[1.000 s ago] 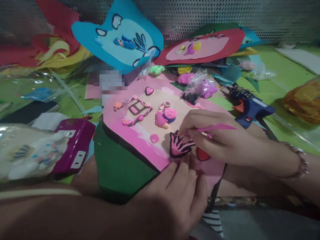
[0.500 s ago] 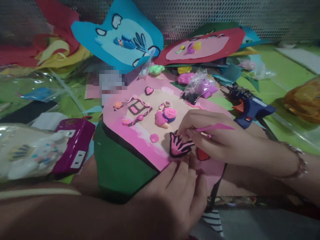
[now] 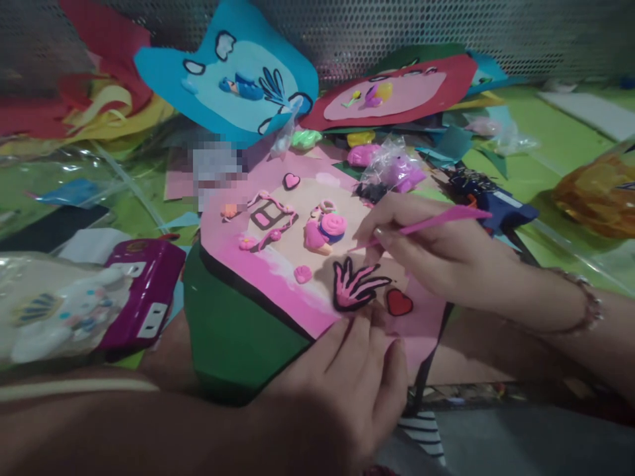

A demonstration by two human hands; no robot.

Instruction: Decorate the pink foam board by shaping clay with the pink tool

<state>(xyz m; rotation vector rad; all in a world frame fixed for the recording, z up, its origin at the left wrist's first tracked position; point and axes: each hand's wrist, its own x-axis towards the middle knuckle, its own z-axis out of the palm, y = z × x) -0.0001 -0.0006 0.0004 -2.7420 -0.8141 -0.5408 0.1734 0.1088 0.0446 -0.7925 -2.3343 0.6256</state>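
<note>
In the head view a pink paper craft sheet (image 3: 322, 157) lies at a slant with clay shapes on it. My right hand (image 3: 421, 244) pinches a slim pink clay modelling tool (image 3: 449, 217), its thin tip just above the sheet. Below that tip is a pink clay coral-like shape (image 3: 354, 285) with black outlines. A red heart (image 3: 399, 303) edged in black sits right of it. My left hand (image 3: 347, 377) rests on the sheet's lower edge, fingers stretched out, fingertips touching beside the coral shape. Near the middle is a pink clay swirl (image 3: 332, 226) on a dark blue base.
Under the sheet is a green piece (image 3: 243, 330). Bagged pink clay (image 3: 404, 173) and a dark blue tool (image 3: 510, 208) lie beyond. A purple case (image 3: 143, 284) stands at left. Blue (image 3: 297, 63) and red (image 3: 459, 82) paper crafts lean at the back.
My right hand has lifted up and away from the coral shape with the pink tool, uncovering it and the red heart. My left hand has stayed nearly in place. The view shifted slightly.
</note>
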